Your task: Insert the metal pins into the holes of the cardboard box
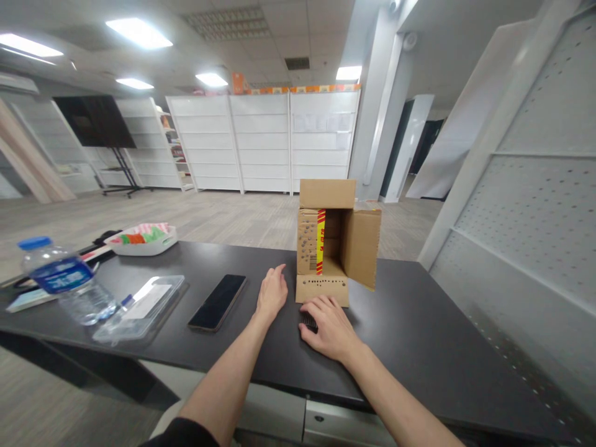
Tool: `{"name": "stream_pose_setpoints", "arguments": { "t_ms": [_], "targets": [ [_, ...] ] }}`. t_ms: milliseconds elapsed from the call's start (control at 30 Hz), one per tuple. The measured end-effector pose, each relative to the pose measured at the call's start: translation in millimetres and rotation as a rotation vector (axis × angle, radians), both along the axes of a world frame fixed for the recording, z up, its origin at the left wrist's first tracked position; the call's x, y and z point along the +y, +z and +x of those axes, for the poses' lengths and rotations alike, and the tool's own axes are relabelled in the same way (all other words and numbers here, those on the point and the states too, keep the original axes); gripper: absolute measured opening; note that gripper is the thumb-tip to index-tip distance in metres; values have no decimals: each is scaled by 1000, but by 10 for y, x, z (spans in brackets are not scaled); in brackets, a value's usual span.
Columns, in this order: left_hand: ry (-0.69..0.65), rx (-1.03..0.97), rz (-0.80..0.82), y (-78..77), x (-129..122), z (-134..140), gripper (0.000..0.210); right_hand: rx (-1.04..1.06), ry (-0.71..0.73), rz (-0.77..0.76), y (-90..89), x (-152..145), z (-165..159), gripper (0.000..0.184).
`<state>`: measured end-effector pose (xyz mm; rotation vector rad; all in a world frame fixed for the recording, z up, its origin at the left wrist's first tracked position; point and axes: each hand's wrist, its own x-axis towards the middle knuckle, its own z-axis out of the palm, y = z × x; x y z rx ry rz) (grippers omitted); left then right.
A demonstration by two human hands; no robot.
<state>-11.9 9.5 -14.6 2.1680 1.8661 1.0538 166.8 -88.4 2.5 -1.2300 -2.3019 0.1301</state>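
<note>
Black ridged object (308, 321) under right fingers (320, 304)

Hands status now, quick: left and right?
Left hand: loosely open beside the cardboard box, no held thing visible.
Right hand: curled over a dark ridged object; whether it's gripped can't be told.

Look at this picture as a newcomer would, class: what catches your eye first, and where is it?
Probably the open cardboard box on the black desk, with yellow-and-red tape bright on its front. Just before it, the right hand curls over a dark, ridged object, mostly hidden; the left hand lies left of the box, holding nothing visible. Far left, a plastic water bottle shows a vivid blue cap.
</note>
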Motion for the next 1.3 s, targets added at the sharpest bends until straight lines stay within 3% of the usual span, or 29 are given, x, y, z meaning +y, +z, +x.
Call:
{"name": "stream_pose_setpoints", "arguments": {
  "t_ms": [833, 1300],
  "targets": [
    [-26, -21, 13, -35, 27, 12, 42, 4, 5, 5, -20, -27, 16, 28],
    [-30, -31, -2, -16, 12, 27, 44, -41, -9, 11, 32, -35, -5, 21]
  ]
}}
